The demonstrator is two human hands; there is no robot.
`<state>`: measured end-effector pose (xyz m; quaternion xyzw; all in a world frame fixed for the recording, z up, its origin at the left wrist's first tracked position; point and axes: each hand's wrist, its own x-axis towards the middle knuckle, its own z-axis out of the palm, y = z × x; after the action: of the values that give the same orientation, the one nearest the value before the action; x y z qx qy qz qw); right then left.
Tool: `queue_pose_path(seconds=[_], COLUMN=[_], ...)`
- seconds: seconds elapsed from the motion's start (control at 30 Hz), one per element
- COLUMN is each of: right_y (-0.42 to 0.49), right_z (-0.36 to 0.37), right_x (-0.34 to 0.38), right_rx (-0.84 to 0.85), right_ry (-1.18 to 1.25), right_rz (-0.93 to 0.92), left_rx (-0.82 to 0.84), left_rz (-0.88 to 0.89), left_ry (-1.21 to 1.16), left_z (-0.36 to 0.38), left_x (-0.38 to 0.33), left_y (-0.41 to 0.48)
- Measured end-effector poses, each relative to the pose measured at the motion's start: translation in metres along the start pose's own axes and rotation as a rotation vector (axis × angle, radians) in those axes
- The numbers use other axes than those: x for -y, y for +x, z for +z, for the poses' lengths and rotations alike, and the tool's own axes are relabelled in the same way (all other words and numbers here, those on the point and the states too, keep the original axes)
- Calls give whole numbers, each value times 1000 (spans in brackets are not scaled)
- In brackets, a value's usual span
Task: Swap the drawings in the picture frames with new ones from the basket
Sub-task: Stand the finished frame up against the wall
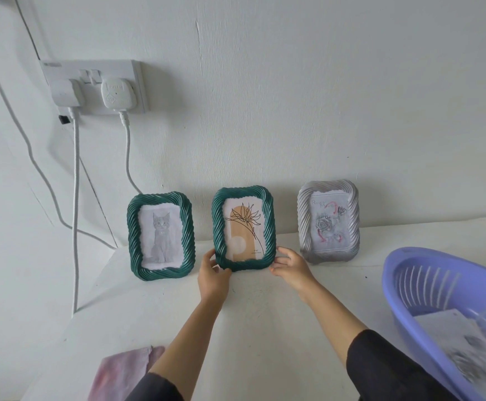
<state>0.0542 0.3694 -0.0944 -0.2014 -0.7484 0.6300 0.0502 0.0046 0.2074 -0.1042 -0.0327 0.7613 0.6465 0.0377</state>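
Two black-sleeved forearms reach over a white tabletop point(155, 299). Beside the left one lies a crumpled pink cloth point(120, 371). To the right stands a lilac slotted plastic basket point(395, 285) with grey-printed paper drawings point(453, 342) in it.

Farther on, the left hand point(211, 274) grips the lower left corner of a dark green rope-twist picture frame point(269, 224), thumb on its front. The right hand point(291, 267) holds the lower right corner with bent fingers. This frame stands upright and shows a flower line drawing point(244, 227).

Just left stands a matching green frame point(133, 227) with a cat drawing point(160, 233). To the right is a silver-grey twisted frame point(304, 221) with a rose drawing point(327, 224). Behind, a white double socket point(137, 82) holds two plugs point(115, 94) with white cables point(75, 198).
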Motion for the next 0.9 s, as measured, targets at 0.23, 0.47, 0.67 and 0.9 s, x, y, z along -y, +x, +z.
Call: queue_pose_path(seconds=[0.23,0.47,0.67,0.9], right_y=[-24,-54,-79,-52], right_z=[-3,-14,-51,-159], right_x=[-8,14,97,148], right_rx=[-29,147,537,-103], right_ry=[-156,-835,-1041,-538], right_rz=[35,104,109,-271], left_rx=[-67,-331,-179,207], left_rz=[10,226,695,642], left_ry=[58,51,69,114], left_z=[4,25,60,104], left_x=[3,-9,-41,-82], left_y=[-17,-49,-70,-68])
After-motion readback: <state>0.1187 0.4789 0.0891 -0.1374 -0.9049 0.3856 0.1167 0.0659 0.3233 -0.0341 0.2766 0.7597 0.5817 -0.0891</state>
